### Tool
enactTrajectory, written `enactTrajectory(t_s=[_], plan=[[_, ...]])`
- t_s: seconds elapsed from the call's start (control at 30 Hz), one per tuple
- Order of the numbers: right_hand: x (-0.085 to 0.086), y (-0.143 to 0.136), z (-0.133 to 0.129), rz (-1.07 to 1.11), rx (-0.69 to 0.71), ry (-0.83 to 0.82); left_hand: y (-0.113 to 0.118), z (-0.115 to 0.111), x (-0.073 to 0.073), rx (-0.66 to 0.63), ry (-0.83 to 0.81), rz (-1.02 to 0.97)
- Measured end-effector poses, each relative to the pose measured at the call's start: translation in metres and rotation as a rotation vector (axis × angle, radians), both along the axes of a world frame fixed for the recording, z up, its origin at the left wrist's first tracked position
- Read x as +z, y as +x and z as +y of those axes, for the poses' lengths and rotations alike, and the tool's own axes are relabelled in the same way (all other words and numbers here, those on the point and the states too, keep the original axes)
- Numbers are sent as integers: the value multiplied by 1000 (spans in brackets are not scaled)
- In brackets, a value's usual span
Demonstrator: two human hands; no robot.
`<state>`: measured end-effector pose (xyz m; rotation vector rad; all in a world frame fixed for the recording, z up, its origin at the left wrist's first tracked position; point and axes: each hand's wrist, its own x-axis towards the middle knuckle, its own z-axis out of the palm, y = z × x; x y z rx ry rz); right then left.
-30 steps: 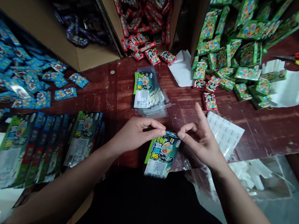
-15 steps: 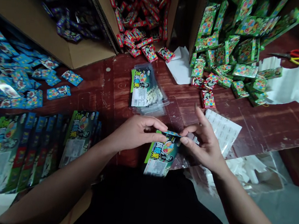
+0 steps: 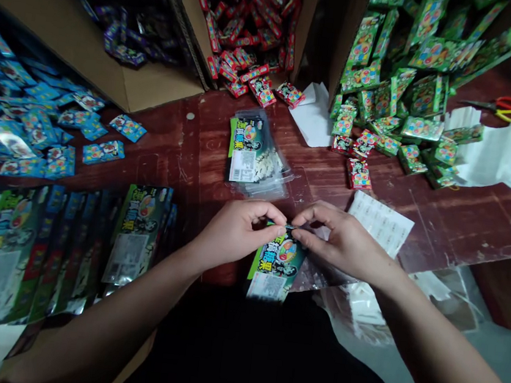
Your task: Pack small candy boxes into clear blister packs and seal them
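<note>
Clock bearings taken from the held pouch; 12 points away from the wearer.

Green-and-black candy pouch [image 3: 278, 258] at the near edge of the bench [image 3: 203, 139], printed face up, its lower end against the dark clothing. Left hand [image 3: 232, 232]: grip clamped, thumb and forefinger together on the pouch's top edge. Right hand [image 3: 344, 241]: grip likewise clamped on the same edge, just beside the left fingertips. What lies between the pinches is too small to make out.

11 o'clock: flat stack of printed pouches [image 3: 250, 154] with clear plastic margins. 9 o'clock: row of upright pouches [image 3: 4, 249], overlapping. 10 o'clock: heap of blue candy packets [image 3: 41, 124]. 11 o'clock, farther out: purple packets [image 3: 126, 48] in shadow inside a carton [image 3: 156, 89]. Just short of 12: red packets [image 3: 236, 32], some spilling onto the bench. 1 o'clock: heap of green packets [image 3: 428, 91], with a few red ones near its front. 2 o'clock: label sheet [image 3: 383, 224] near the right hand; scissors [image 3: 509, 110] well beyond.
</note>
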<state>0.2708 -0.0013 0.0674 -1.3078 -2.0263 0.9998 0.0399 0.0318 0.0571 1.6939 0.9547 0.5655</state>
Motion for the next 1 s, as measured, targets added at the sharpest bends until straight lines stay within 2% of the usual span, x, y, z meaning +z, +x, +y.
enactTrajectory(t_s=[0.1, 0.2, 0.27, 0.33, 0.43, 0.5, 0.53, 0.6, 0.67, 0.73, 0.83, 0.93, 1.0], plan=[[-6, -4, -6, -31, -45, 137, -1, -3, -2, 39, -10, -6], [-9, -7, -8, -101, 58, 182, -11, -8, 1, 69, 9, 0], [-11, -14, 3, -119, 153, 138, -28, -16, 9, 116, 59, 11], [-13, -31, 24, -67, 182, 96, -51, -32, 23, 238, 174, 68], [-13, -90, 65, 109, 124, 70, -85, -66, 48, 468, 453, 273], [-13, -147, 87, 196, 123, 85, -104, -86, 56, 523, 583, 457], [-14, -177, 96, 191, 168, 86, -112, -93, 56, 522, 602, 557], [-16, -227, 107, 46, 215, 84, -124, -100, 46, 505, 554, 769], [-20, -252, 113, -32, 229, 101, -135, -99, 28, 500, 481, 954], [-26, -246, 115, -121, 201, 167, -144, -96, 12, 505, 451, 1061], [-41, -190, 112, -404, 158, 309, -150, -88, 1, 538, 497, 1012], [-61, -120, 96, -630, 198, 356, -134, -74, 7, 566, 494, 749], [-70, -87, 79, -591, 220, 411, -111, -58, 11, 537, 346, 493]])
